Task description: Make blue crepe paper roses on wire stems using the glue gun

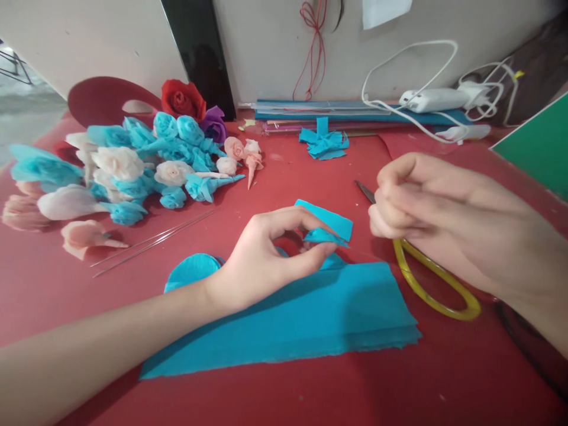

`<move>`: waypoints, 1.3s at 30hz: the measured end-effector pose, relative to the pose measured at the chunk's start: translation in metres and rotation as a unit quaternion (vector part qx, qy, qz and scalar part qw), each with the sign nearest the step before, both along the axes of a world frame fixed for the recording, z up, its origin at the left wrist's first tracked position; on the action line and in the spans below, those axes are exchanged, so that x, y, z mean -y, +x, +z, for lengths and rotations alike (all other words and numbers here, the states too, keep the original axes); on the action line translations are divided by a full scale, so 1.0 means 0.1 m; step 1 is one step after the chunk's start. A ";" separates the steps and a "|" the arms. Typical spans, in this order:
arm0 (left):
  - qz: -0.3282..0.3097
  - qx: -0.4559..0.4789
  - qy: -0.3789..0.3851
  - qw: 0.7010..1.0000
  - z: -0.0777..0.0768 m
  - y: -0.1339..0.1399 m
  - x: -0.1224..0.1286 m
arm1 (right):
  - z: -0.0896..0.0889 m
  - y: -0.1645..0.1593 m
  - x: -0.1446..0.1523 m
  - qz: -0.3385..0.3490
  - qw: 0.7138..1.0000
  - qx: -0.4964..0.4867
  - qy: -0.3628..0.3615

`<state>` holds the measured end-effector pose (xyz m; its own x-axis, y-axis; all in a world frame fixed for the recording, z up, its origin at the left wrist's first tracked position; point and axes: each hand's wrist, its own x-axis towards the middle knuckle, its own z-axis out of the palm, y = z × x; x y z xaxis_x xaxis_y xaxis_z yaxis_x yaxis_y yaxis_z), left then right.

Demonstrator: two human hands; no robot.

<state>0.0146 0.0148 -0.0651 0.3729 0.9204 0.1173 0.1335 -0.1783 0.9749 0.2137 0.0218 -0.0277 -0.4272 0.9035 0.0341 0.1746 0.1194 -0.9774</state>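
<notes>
Left hand (261, 260) pinching blue paper (323, 236), right hand (430, 204) closed — contents unclear — part-hiding scissors (464, 311), red tabletop (248, 396), wall (270, 53) at twelve o'clock

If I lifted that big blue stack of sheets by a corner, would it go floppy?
Probably floppy: the blue sheets look thin at their ragged right edge. They might slide apart too, because the layers there don't line up neatly.

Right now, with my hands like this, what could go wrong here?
The scissors partly hidden behind your right hand show a pointed tip, so a careless shift might prick you.
The small blue piece pinched in your left hand looks thin and could crease or tear.
The layered blue sheets partly covered by that hand could shift if brushed.
</notes>
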 end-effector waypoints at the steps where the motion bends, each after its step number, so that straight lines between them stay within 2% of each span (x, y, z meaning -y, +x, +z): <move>1: 0.000 0.000 0.001 1.000 0.00 0.00 0.00 | 0.00 0.01 0.01 -0.019 0.996 0.068 0.056; 3: 0.001 0.000 0.003 1.000 0.00 0.00 0.00 | 0.01 0.03 0.01 -0.033 0.965 0.213 0.147; 5: 0.000 -0.002 0.007 1.000 0.00 0.00 -0.01 | 0.02 0.05 0.01 -0.036 0.927 0.313 0.204; 7: -0.001 -0.003 0.012 1.000 0.00 0.00 -0.02 | 0.03 0.09 0.00 -0.029 0.899 0.369 0.235; 9: -0.002 -0.004 0.014 1.000 0.01 0.00 -0.03 | 0.04 0.12 -0.01 -0.017 0.887 0.396 0.239; 15: 0.000 0.000 0.008 1.000 0.02 0.00 -0.02 | 0.04 0.06 0.02 -0.008 0.918 0.361 0.166; 19: -0.001 0.004 0.010 1.000 -0.01 0.01 -0.03 | 0.00 -0.05 0.06 0.028 0.941 0.322 0.103; 21: -0.007 0.006 0.015 1.000 -0.03 0.00 -0.03 | -0.03 -0.09 0.07 0.046 0.947 0.302 0.104; 25: -0.016 0.001 0.018 1.000 -0.04 0.00 -0.03 | -0.07 -0.12 0.08 0.048 0.949 0.282 0.133; 30: -0.012 0.014 0.007 1.000 -0.01 0.00 -0.02 | -0.05 -0.06 0.04 0.063 0.940 0.303 0.142; 35: -0.010 0.035 -0.016 0.999 0.00 -0.01 -0.02 | 0.04 0.04 -0.03 0.089 0.942 0.314 0.084; 39: -0.008 0.057 -0.040 0.998 -0.02 -0.01 -0.03 | 0.12 0.09 -0.05 0.074 0.939 0.331 0.054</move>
<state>0.0133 0.0176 -0.0676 0.3768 0.9223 0.0858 0.0193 -0.1004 0.9948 0.2224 0.0265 -0.0155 -0.5076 0.8392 -0.1949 0.7140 0.2831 -0.6404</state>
